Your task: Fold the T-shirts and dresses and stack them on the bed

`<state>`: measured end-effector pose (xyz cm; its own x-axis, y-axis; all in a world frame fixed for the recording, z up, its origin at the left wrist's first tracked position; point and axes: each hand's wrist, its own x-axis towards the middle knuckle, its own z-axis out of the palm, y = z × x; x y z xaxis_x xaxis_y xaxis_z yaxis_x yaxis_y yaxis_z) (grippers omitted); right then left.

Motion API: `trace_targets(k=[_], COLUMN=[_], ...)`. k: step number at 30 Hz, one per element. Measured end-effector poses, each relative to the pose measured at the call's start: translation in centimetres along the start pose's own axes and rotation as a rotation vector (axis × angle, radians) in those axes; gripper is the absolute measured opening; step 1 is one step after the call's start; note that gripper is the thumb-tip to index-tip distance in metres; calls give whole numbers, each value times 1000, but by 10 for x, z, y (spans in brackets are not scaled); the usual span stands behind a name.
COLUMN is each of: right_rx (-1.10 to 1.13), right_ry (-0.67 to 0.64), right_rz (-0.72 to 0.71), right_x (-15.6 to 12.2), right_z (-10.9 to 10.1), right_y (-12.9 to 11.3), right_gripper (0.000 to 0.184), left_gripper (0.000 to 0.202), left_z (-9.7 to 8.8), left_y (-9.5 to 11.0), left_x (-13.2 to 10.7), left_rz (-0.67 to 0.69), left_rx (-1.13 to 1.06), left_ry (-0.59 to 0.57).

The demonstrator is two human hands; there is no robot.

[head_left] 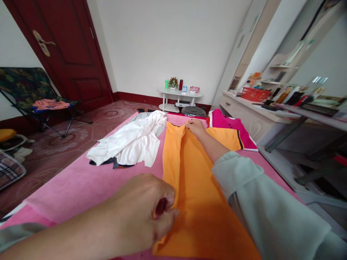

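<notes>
An orange short-sleeved shirt (200, 187) lies spread lengthwise before me, its left side turned inward in a long strip. My right hand (195, 127) reaches to the far end and pinches the fabric near the top. Close to me, my left hand (154, 209) is curled at the strip's near part, thumb and forefinger around the cloth; its other fingers are hidden. The sleeve at the right has a black band. Left of the shirt rests a crumpled white garment (135, 139), with dark cloth under it. A magenta garment (225, 121) lies beyond the orange sleeve.
Everything lies on a pink-covered surface (78, 191). To the right are a dresser (244, 112) with a red basket (255, 94) and several bottles. A low white table (179, 92) stands by the far wall. A folding chair (29, 90) is at the left, near a dark red door (62, 47).
</notes>
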<state>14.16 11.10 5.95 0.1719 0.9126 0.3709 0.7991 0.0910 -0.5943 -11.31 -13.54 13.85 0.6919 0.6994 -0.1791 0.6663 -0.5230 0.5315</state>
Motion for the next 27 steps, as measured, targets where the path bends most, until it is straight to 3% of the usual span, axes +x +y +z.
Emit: trace_targets(k=[5, 8, 11, 13, 16, 19, 21, 23, 27], right_rx=[-85, -146, -180, -188, -172, -133, -96, -56, -69], right_ry=[83, 101, 103, 103, 127, 183, 210, 216, 213], right_rz=[75, 119, 127, 113, 111, 112, 83, 57, 67], right_x=[-18, -32, -44, -48, -52, -53, -53, -53, -54], right_z=[-2, 2, 8, 13, 15, 13, 12, 12, 14], right_y=[35, 55, 69, 74, 79, 80, 81, 81, 79], right_gripper=[19, 18, 32, 36, 34, 33, 31, 29, 32], left_gripper=[16, 17, 31, 36, 31, 39, 54, 62, 66], left_z=[28, 41, 41, 37, 39, 52, 64, 74, 83], left_y=[19, 21, 23, 20, 5, -27, -50, -68, -81], left_x=[32, 52, 72, 90, 126, 161, 178, 187, 190], left_rz=[138, 185, 210, 195, 136, 44, -7, -29, -25], left_rx=[0, 9, -9, 36, 175, 273, 327, 359, 390], left_ry=[-43, -203, -344, -257, 91, 384, 437, 413, 390])
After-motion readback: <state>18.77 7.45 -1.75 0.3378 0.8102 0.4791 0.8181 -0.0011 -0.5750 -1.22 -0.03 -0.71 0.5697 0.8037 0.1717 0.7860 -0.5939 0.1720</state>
